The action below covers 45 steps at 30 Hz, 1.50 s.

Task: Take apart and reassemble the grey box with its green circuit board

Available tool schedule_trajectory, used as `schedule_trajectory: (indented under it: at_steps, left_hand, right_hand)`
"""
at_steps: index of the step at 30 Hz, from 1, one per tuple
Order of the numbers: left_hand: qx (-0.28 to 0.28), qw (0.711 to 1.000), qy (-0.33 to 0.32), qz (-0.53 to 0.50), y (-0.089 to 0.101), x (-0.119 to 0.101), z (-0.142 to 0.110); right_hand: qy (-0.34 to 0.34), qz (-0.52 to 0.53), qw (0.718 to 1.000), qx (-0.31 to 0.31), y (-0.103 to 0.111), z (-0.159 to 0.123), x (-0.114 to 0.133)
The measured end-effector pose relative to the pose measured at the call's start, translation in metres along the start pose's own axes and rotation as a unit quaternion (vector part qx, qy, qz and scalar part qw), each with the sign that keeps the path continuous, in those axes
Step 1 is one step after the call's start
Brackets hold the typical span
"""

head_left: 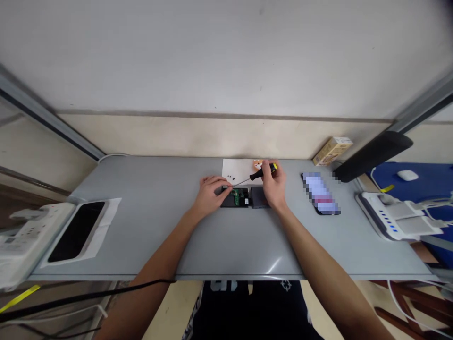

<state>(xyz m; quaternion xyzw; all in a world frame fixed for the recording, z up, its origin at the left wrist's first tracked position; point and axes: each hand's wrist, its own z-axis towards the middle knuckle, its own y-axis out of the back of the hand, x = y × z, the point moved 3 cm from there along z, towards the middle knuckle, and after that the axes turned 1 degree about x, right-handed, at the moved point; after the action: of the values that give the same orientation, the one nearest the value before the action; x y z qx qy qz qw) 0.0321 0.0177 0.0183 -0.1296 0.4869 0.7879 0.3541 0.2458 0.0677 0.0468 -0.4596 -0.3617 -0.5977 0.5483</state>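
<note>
A screwdriver [257, 175] with a black and yellow handle is gripped in my right hand [275, 186], its shaft slanting down to the left. The thumb and index finger of my left hand [211, 194] come together at the screwdriver's tip; whatever lies between them is too small to make out. Just below the tip is a green circuit board [237, 196] in a black casing, partly behind my left fingers. A dark grey box-like part [259, 198] sits against its right side, under my right hand. Several tiny black screws [230, 177] lie on a white sheet [238, 166] behind.
An orange round item [257, 164] rests on the sheet. To the right are a lit phone [321, 194], a small carton [331, 151], a long black object [375, 156] and a power strip [392, 217]. At left lie a dark phone [78, 231] and another power strip [35, 236].
</note>
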Motion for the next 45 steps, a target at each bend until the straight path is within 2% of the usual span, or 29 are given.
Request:
schedule_trajectory:
  at_steps: [10,20,25,36,41,45]
  left_hand:
    - [0.018,0.997,0.038,-0.06,-0.002,0.004,0.004]
    - [0.055,0.986,0.087,-0.129,-0.004,0.011,0.003]
    - [0.052,0.982,0.106,-0.149,-0.004,0.012,0.002]
    - [0.053,0.977,0.119,-0.171,-0.005,0.019,0.001]
    - [0.044,0.984,0.091,-0.145,-0.005,0.014,0.002]
    - [0.038,0.987,0.082,-0.133,-0.003,0.01,0.004]
  right_hand:
    - [-0.008,0.007,1.0,-0.026,0.002,0.0,0.003]
    - [-0.032,-0.008,0.999,-0.023,-0.001,-0.002,-0.007]
    - [-0.064,0.008,0.997,-0.043,0.0,-0.001,-0.008]
    - [-0.063,0.017,0.996,-0.056,0.002,-0.001,-0.009]
    - [-0.042,0.008,0.999,-0.031,-0.001,-0.001,-0.01]
    - [-0.042,0.006,0.998,-0.037,-0.001,-0.002,-0.008]
